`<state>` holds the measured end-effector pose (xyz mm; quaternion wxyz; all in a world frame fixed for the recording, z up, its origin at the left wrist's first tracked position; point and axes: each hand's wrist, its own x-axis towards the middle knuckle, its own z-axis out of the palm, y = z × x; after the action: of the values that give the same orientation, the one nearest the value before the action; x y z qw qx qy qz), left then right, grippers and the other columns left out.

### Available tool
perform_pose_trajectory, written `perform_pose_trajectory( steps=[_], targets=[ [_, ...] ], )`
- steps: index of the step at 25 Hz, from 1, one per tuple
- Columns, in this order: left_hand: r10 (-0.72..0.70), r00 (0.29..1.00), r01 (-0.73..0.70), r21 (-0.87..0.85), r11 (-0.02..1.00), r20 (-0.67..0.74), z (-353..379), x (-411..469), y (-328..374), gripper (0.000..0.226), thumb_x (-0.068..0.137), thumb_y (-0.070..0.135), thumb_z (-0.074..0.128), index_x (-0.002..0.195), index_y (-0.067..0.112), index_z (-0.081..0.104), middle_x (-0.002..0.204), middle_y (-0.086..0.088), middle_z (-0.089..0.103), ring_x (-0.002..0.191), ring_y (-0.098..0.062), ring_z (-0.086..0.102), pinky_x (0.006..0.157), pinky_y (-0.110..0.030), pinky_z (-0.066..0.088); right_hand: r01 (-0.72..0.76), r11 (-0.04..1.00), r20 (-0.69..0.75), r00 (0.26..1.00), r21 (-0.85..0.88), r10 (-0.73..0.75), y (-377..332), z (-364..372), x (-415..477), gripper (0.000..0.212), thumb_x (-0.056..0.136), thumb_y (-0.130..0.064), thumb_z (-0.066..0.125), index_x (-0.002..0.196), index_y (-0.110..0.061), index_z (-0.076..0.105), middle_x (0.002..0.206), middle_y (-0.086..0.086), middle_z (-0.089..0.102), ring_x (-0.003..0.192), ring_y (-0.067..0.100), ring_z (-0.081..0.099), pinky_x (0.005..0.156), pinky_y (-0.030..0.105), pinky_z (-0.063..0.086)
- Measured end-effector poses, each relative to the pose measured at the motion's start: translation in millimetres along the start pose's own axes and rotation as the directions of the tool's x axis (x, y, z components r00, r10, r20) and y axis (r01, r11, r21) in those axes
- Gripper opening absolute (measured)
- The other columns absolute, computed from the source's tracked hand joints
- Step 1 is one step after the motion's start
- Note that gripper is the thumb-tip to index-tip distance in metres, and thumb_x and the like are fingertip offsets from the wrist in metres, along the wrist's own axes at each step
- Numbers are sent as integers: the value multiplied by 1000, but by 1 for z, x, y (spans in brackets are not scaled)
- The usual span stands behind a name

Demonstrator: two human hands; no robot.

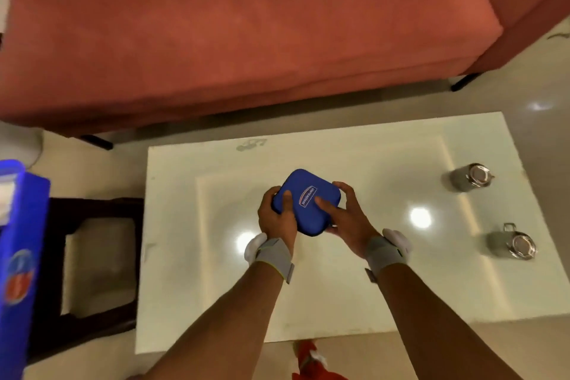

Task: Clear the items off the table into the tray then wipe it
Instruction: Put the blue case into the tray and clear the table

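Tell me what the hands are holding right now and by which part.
Both hands hold the blue case: the left hand grips its left edge, the right hand its right edge, each thumb lying on the top face.

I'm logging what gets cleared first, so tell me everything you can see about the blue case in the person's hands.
The blue case is a rounded square, fabric-covered by its look, closed, with a small white label whose lettering is turned sideways to the camera. It is tilted over the middle of the white table. The left hand grips its left edge and the right hand its right, thumbs on top.
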<state>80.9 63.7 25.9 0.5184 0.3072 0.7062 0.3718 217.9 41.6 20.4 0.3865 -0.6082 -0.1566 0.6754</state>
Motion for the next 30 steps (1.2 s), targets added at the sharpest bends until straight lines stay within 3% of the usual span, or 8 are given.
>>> perform_pose_trajectory(
  steps=[2, 6, 10, 14, 18, 24, 27, 30],
  targets=[
    [6, 995, -12, -55, 998, -98, -45, 21, 14, 18, 92, 24, 58, 106, 12, 60, 96, 1, 64, 85, -16, 60, 77, -23, 52, 9, 999, 12, 1000, -41, -8, -6, 49, 16, 41, 87, -28, 64, 118, -21, 39, 124, 15, 59, 107, 32, 63, 78, 40, 57],
    [-126, 897, 30, -227, 973, -425, -196, 64, 27, 27, 94, 34, 53, 110, 12, 49, 86, 5, 59, 71, -7, 57, 54, -8, 44, 30, 976, 162, 987, -215, 5, 10, 226, 23, 35, 89, -23, 62, 116, -17, 39, 114, 12, 64, 107, 32, 62, 80, 41, 57],
    [-134, 857, 35, -203, 979, -498, -252, 67, 34, 35, 93, 35, 54, 115, 9, 47, 105, -10, 61, 86, -24, 59, 71, -24, 45, 88, 967, 201, 979, -241, -39, 16, 298, 21, 38, 89, -23, 62, 121, -14, 43, 110, 10, 65, 105, 32, 64, 82, 44, 56],
    [-38, 709, -68, -122, 990, -705, -397, 99, 54, 33, 93, 26, 55, 123, 12, 51, 118, -11, 51, 100, -23, 53, 81, -20, 36, 146, 932, 350, 936, -331, -22, 35, 455, 13, 35, 86, -25, 65, 115, -15, 47, 114, 15, 65, 104, 32, 65, 88, 48, 55],
    [-80, 655, 76, -39, 996, -751, -472, 126, 64, 27, 97, 20, 47, 121, 15, 60, 123, -20, 48, 106, -34, 52, 82, -28, 37, 181, 918, 343, 938, -354, -53, 62, 551, 14, 35, 81, -25, 71, 108, -13, 53, 110, 19, 66, 103, 37, 64, 92, 52, 52],
    [-406, 726, 468, -35, 883, -555, -543, 159, 35, 32, 94, 18, 45, 124, 9, 50, 128, -20, 51, 114, -39, 51, 93, -39, 42, 412, 363, 329, 905, -836, -269, 102, 618, 27, 49, 82, -38, 67, 120, -11, 53, 112, 19, 63, 109, 37, 55, 94, 41, 43],
    [-446, 716, 496, -58, 866, -537, -547, 162, 34, 35, 94, 19, 47, 127, 7, 47, 131, -21, 50, 116, -40, 51, 92, -41, 42, 405, 50, 385, 895, -913, -223, 118, 627, 25, 63, 81, -50, 61, 133, -22, 40, 129, 17, 51, 119, 39, 44, 97, 42, 39],
    [-441, 729, 482, -66, 874, -524, -549, 160, 38, 43, 90, 12, 54, 131, 4, 44, 134, -20, 46, 114, -40, 52, 89, -42, 44, 370, -157, 399, 882, -916, -252, 125, 630, 19, 74, 75, -58, 64, 135, -28, 33, 148, 15, 25, 132, 39, 26, 103, 47, 33]
  ],
)
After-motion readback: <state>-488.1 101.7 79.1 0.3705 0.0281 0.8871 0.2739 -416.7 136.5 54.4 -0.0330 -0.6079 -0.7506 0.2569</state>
